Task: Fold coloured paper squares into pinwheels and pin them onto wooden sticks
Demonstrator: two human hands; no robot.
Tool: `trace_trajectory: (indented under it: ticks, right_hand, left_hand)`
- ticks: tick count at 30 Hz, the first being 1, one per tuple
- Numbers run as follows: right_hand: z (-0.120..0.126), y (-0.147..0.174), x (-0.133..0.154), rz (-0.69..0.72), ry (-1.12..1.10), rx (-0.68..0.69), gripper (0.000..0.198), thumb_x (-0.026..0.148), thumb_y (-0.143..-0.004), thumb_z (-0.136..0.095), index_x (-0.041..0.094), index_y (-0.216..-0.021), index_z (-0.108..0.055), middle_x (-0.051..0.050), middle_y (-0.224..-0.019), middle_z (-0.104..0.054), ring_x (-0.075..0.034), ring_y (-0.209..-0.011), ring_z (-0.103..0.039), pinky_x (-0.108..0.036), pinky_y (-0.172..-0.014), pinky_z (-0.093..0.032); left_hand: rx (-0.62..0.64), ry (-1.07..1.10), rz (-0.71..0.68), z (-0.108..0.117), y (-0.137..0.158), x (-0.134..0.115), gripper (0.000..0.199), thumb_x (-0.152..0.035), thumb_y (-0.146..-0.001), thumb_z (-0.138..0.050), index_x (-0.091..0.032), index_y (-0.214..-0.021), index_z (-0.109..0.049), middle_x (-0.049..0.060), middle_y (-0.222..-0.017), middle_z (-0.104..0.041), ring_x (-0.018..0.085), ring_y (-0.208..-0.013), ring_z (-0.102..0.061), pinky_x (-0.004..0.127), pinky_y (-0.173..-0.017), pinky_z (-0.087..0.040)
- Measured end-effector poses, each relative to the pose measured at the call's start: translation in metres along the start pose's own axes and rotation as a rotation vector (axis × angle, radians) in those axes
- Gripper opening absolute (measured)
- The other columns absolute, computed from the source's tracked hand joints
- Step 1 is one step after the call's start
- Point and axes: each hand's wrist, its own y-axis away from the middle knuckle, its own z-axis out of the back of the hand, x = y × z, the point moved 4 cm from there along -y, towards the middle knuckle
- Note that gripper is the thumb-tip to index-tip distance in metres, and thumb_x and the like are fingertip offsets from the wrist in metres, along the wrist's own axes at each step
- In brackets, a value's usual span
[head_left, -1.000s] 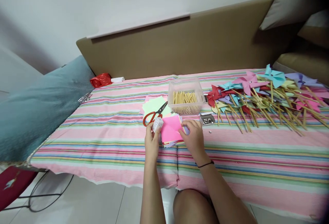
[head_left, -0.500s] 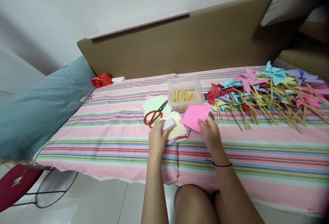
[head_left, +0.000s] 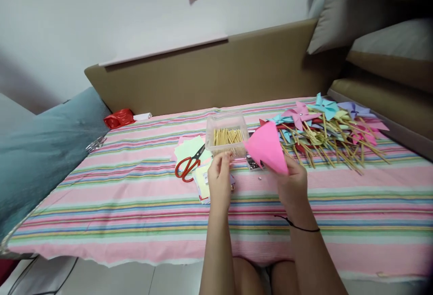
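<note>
My right hand point(head_left: 293, 181) grips a bright pink paper square point(head_left: 267, 148) by its lower right corner, and the sheet is raised and bowed. My left hand point(head_left: 219, 174) is closed in a pinch in front of the clear plastic box point(head_left: 210, 129) of short wooden sticks point(head_left: 227, 136). Whatever lies between its fingertips is too small to make out. Under that hand is a stack of coloured paper squares point(head_left: 202, 187), partly hidden. Scissors with red handles point(head_left: 185, 168) rest left of it, on pale green paper point(head_left: 192, 145).
Several finished paper pinwheels on sticks point(head_left: 324, 128) lie heaped at the right. A small dark container point(head_left: 252, 163) of shiny bits sits behind the pink paper. A red plastic bag point(head_left: 120, 118) lies at the back left on the striped cloth point(head_left: 135, 195). Cushions point(head_left: 389, 44) stand at the right.
My left hand has left the small white block on the stack and now pinches beside the box. The pink sheet is lifted and turned in my right hand. The view has shifted.
</note>
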Motion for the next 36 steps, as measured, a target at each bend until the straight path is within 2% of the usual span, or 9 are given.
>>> trace_trajectory:
  ticks: [3,6,8,12,16,19,21,25,36]
  right_hand:
    - [0.008,-0.020,0.023,0.170,0.117,0.134,0.011,0.015,-0.073,-0.064,0.022,-0.064,-0.067,-0.006,-0.117,-0.066,-0.027,-0.112,-0.059,-0.044,-0.092,-0.046]
    - [0.015,-0.035,0.035,0.224,0.265,0.245,0.019,0.010,-0.074,-0.059,0.024,-0.065,-0.069,-0.005,-0.125,-0.061,-0.026,-0.111,-0.058,-0.044,-0.092,-0.044]
    - [0.018,-0.039,0.034,0.241,0.366,0.273,0.024,0.009,-0.074,-0.056,0.025,-0.063,-0.070,-0.005,-0.124,-0.061,-0.025,-0.110,-0.058,-0.045,-0.092,-0.044]
    - [0.022,-0.034,0.020,0.193,0.400,0.256,0.024,0.011,-0.077,-0.057,0.026,-0.070,-0.073,-0.004,-0.122,-0.062,-0.026,-0.118,-0.053,-0.045,-0.097,-0.041]
    - [0.034,-0.024,-0.001,-0.147,0.111,0.028,0.025,0.033,-0.085,-0.061,0.029,-0.109,-0.066,-0.005,-0.116,-0.067,-0.022,-0.105,-0.062,-0.040,-0.089,-0.050]
    - [0.034,-0.015,-0.014,-0.446,-0.029,0.065,0.035,0.050,-0.085,-0.059,0.023,-0.107,-0.066,-0.007,-0.097,-0.072,-0.019,-0.079,-0.067,-0.033,-0.069,-0.054]
    - [0.033,-0.011,-0.018,-0.530,0.003,0.118,0.034,0.050,-0.079,-0.067,0.020,-0.096,-0.070,-0.005,-0.084,-0.072,-0.017,-0.070,-0.065,-0.029,-0.063,-0.053]
    - [0.036,-0.012,-0.021,-0.501,0.136,0.012,0.025,0.042,-0.069,-0.077,0.019,-0.075,-0.072,-0.002,-0.069,-0.069,-0.014,-0.065,-0.060,-0.023,-0.058,-0.049]
    - [0.034,-0.012,-0.017,-0.424,0.174,0.002,0.012,0.028,-0.068,-0.077,0.025,-0.079,-0.075,0.000,-0.079,-0.073,-0.014,-0.070,-0.066,-0.022,-0.058,-0.053]
  left_hand:
    - [0.188,0.359,0.348,-0.032,-0.009,0.002,0.070,-0.071,-0.084,-0.032,-0.010,-0.099,-0.062,0.017,-0.092,-0.071,0.025,-0.078,-0.070,0.037,-0.073,-0.053]
    - [0.341,0.470,0.425,-0.043,-0.017,0.000,0.084,-0.080,-0.079,-0.026,-0.008,-0.096,-0.066,0.015,-0.074,-0.071,0.024,-0.067,-0.069,0.033,-0.063,-0.052]
    - [0.386,0.440,0.418,-0.043,-0.020,0.002,0.075,-0.076,-0.076,-0.043,-0.008,-0.093,-0.069,0.013,-0.071,-0.071,0.023,-0.067,-0.068,0.028,-0.059,-0.050]
    - [0.487,0.272,0.465,-0.042,-0.015,0.013,0.038,-0.038,-0.065,-0.080,-0.010,-0.089,-0.072,0.008,-0.073,-0.072,0.018,-0.064,-0.065,0.024,-0.059,-0.048]
    - [0.352,0.229,0.439,-0.039,-0.012,0.026,0.027,-0.031,-0.065,-0.080,-0.011,-0.082,-0.071,0.006,-0.072,-0.072,0.014,-0.063,-0.063,0.022,-0.061,-0.048]
    - [0.287,0.228,0.406,-0.039,-0.011,0.035,0.027,-0.032,-0.068,-0.079,-0.011,-0.083,-0.071,0.006,-0.073,-0.072,0.014,-0.065,-0.063,0.023,-0.062,-0.048]
    - [0.293,0.223,0.408,-0.039,-0.011,0.040,0.027,-0.032,-0.068,-0.078,-0.011,-0.082,-0.071,0.005,-0.072,-0.071,0.014,-0.064,-0.063,0.023,-0.062,-0.049]
    - [0.315,0.231,0.430,-0.040,-0.010,0.042,0.023,-0.032,-0.069,-0.077,-0.012,-0.079,-0.070,0.004,-0.069,-0.070,0.013,-0.062,-0.061,0.021,-0.060,-0.047]
    - [0.284,0.179,0.442,-0.035,-0.001,0.044,0.022,-0.034,-0.069,-0.076,-0.015,-0.080,-0.070,0.000,-0.064,-0.066,0.012,-0.057,-0.058,0.021,-0.055,-0.044]
